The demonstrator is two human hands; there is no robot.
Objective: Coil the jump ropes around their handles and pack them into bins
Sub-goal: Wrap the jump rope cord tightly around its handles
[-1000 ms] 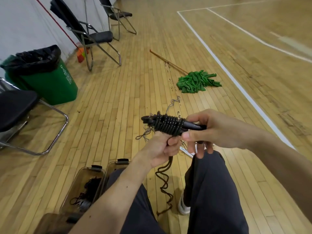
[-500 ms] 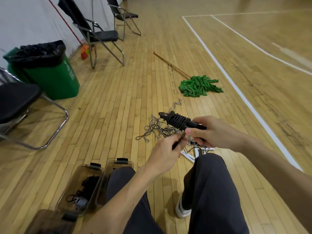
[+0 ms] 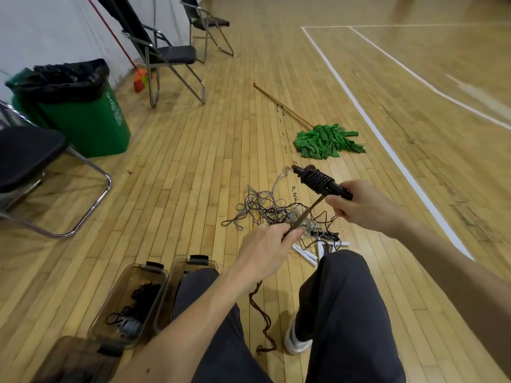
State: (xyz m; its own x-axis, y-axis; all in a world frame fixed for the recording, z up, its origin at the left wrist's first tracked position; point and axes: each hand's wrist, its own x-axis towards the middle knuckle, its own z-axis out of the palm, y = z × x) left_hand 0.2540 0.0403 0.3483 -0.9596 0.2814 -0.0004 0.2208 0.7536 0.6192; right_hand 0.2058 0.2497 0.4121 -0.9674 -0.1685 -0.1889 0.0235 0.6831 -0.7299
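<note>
second bin [image 3: 177, 275] half hidden, chair [image 3: 27, 153] cropped left

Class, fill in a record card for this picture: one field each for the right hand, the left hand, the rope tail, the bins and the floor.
Right hand: grips the black handles, rope wound round their far end.
Left hand: pinches that rope, pulled taut from the handles.
Rope tail: hangs kinked below the left hand.
Bins: two side by side; the left one holds dark ropes.
Floor: tangle of ropes, white handles, green mop.
</note>
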